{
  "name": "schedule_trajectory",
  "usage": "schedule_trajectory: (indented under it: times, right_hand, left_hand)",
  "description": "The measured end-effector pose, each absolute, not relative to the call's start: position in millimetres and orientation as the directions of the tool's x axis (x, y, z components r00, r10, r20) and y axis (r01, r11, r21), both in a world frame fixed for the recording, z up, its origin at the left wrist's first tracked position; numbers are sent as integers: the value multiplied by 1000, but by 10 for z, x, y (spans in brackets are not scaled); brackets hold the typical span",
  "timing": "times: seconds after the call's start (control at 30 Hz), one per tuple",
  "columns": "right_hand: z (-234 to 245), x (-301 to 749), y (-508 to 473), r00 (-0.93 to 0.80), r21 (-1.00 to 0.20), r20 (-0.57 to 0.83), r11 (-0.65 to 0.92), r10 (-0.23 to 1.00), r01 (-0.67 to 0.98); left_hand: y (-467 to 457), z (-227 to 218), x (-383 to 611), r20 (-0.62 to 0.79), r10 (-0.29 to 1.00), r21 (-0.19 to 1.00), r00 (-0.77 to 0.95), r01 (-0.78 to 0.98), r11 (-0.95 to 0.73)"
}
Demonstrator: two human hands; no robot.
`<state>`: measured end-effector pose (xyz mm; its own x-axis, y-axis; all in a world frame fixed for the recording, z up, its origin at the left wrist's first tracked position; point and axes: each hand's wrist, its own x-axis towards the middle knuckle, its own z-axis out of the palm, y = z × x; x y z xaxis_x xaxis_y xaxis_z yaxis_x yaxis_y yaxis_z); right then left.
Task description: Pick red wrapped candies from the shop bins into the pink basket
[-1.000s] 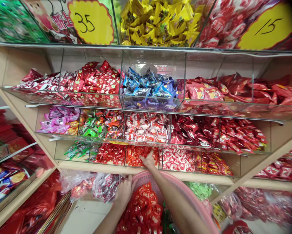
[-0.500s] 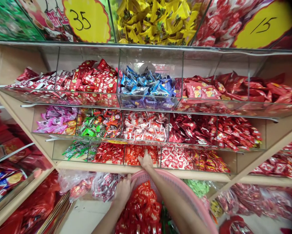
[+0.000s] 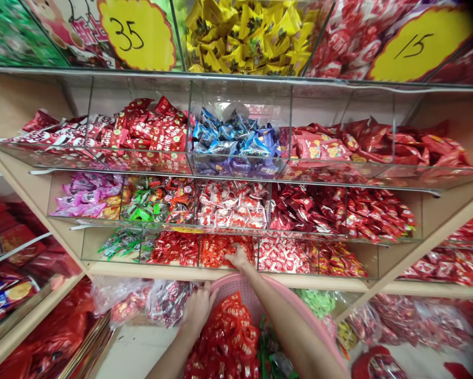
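Observation:
My left hand (image 3: 199, 308) is closed over the left rim of a pink plastic basket (image 3: 276, 281). Inside the basket lies a heap of red-wrapped candies (image 3: 236, 331), with some green wrappers (image 3: 274, 358) beside it, partly under my right forearm. My right hand (image 3: 239, 258) reaches over the far rim into a clear compartment of orange-red wrapped candies (image 3: 213, 250) on the lowest shelf row. Its thumb and forefinger are apart, touching the candies, and nothing shows between them. The other fingers are partly hidden.
Clear dividers split the shelves. Red-and-white candies (image 3: 284, 255) lie right of my right hand, red ones (image 3: 175, 247) to the left. A wooden shelf edge (image 3: 141, 271) runs behind the basket. Bagged candies (image 3: 169, 300) sit below. Yellow price signs (image 3: 137, 34) hang above.
My right hand has shifted slightly within the orange-red candies, its fingers bending more. My left hand stays on the basket rim. The whole view has moved a little.

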<state>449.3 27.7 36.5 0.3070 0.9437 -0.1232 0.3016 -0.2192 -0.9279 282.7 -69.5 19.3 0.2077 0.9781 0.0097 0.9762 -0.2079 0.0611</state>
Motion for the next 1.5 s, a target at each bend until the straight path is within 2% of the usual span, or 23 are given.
schedule_trajectory:
  times: [0.07, 0.2, 0.37, 0.47, 0.6, 0.7, 0.8, 0.97, 1.1, 1.23, 1.37, 1.5]
  right_hand:
    - [366, 4540, 275, 305, -969, -137, -192, 943, 158]
    - [391, 4622, 269, 298, -982, -160, -181, 941, 44]
    - [484, 4653, 259, 250, -959, -257, -213, 933, -189]
    - [529, 4628, 259, 270, -953, -274, -223, 923, -204]
    - [553, 4611, 246, 281, -979, -196, -170, 939, -113]
    - [591, 4648, 223, 258, -970, -240, -223, 936, -94]
    - [640, 4709, 213, 240, -950, -298, -263, 924, -169]
    - [679, 4770, 241, 209, -910, -285, -196, 935, -364]
    - [742, 4755, 262, 267, -912, -238, -119, 934, -393]
    - [865, 4715, 257, 260, -874, -258, -109, 930, -474]
    - [988, 4663, 120, 181, -827, -236, -100, 955, -554]
    - [1066, 4635, -321, 8, -830, -208, -172, 978, -530]
  left_hand:
    - [-693, 180, 2821, 24, 977, 50, 212, 976, -213]
    - [-692, 174, 2812, 42, 973, 46, 227, 972, -229]
    - [-690, 170, 2815, 38, 973, 51, 226, 972, -228]
    - [-691, 157, 2816, 31, 974, 57, 223, 973, -224]
    - [-691, 142, 2811, 38, 977, 62, 212, 975, -214]
    - [-689, 137, 2807, 40, 976, 58, 213, 975, -215]
    - [-688, 138, 2808, 37, 976, 57, 215, 974, -217]
    - [-692, 159, 2819, 19, 975, 43, 219, 975, -220]
    - [-701, 187, 2824, 9, 978, 68, 210, 975, -210]
    - [-711, 217, 2829, -21, 981, 89, 195, 977, -193]
    - [-717, 260, 2830, -35, 981, 124, 193, 974, -187]
    - [-697, 291, 2805, -56, 977, 241, 206, 952, -187]
